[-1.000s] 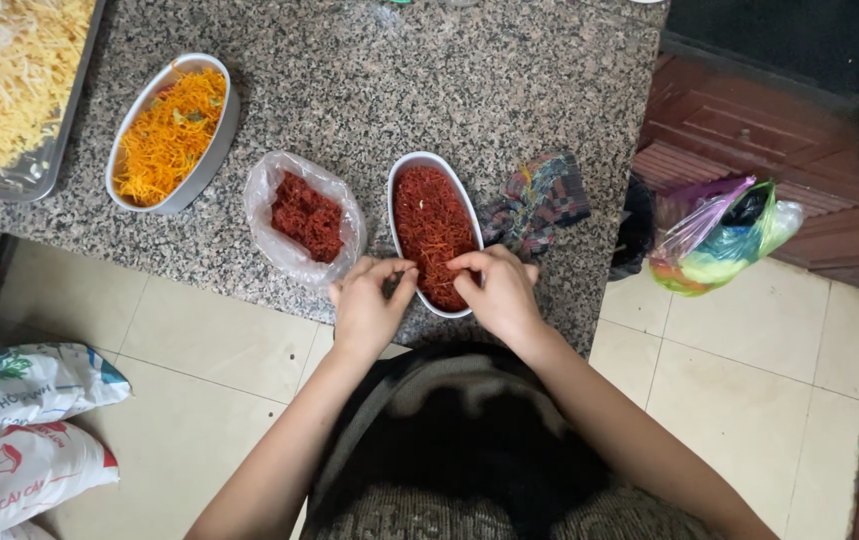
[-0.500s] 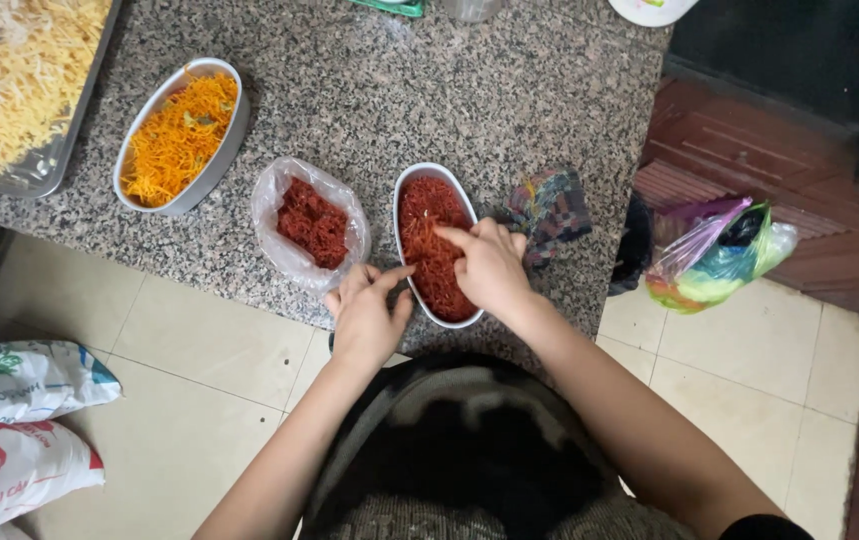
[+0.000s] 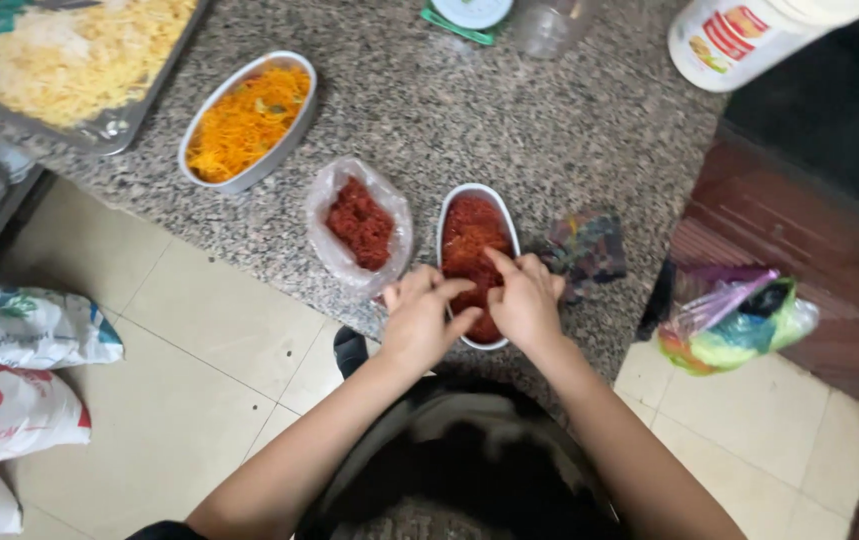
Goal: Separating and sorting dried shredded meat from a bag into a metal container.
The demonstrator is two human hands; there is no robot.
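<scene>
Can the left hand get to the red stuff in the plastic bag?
Probably yes. The left hand sits right beside the plastic bag, whose mouth lies open, and nothing on the counter lies between them.

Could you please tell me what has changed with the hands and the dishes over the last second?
Both hands have come together over the near end of the oval tin of red shreds: the left hand moved in from the tin's left edge, and the right hand now presses its fingers into the shreds. The bag of red shreds, orange tin and yellow tray stayed put.
</scene>
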